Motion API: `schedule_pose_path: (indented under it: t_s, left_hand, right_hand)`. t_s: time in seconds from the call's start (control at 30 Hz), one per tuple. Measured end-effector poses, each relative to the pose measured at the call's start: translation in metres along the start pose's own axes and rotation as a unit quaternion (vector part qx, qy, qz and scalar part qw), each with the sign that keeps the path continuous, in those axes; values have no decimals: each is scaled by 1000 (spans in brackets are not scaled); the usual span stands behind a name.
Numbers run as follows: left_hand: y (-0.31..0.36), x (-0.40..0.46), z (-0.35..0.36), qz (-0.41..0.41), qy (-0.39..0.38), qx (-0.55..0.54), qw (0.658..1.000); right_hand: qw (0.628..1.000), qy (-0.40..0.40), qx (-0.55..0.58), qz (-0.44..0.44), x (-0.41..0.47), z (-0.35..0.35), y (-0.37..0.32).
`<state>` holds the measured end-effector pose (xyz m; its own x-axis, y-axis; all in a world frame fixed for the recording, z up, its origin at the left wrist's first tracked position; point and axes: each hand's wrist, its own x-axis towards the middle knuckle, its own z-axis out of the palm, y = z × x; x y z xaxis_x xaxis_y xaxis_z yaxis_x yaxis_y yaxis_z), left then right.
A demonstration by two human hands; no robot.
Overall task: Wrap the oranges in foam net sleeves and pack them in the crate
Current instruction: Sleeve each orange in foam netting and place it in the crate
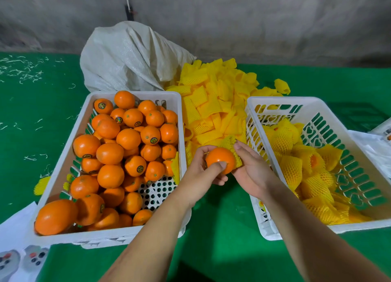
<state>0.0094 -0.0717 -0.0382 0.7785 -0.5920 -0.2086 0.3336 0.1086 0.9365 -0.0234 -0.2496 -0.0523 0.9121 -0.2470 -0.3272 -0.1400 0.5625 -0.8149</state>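
Observation:
My left hand (pixel 200 171) grips a bare orange (pixel 219 158) between the two crates, thumb on its front. My right hand (pixel 251 171) holds a yellow foam net sleeve (pixel 230 143) against the orange's right side, and the sleeve covers part of the fruit. A white crate (pixel 135 237) on the left is filled with several loose oranges (pixel 127 137). The white crate (pixel 275 106) on the right holds several sleeved oranges (pixel 306 169).
A heap of loose yellow sleeves (pixel 213 99) lies behind my hands, spilling from a white woven sack (pixel 131 57). Everything stands on a green cloth-covered table (pixel 220 218). White paper sheets (pixel 17 228) lie at the lower left and at the far right edge.

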Motion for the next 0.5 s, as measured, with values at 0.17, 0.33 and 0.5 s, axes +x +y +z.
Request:
schedule_pose_path:
  t_s: [0.17, 0.33, 0.5]
  left_hand:
    - [4, -5, -1, 1, -24, -9, 1000]
    - [-2, -17, 3, 28, -46, 27, 998]
    - [-8, -30, -8, -16, -83, -63, 994]
  right_hand:
    - [993, -19, -117, -5, -11, 5, -15]
    - [928, 122, -330, -121, -13, 14, -11]
    - [828, 136, -476, -263, -14, 20, -2]
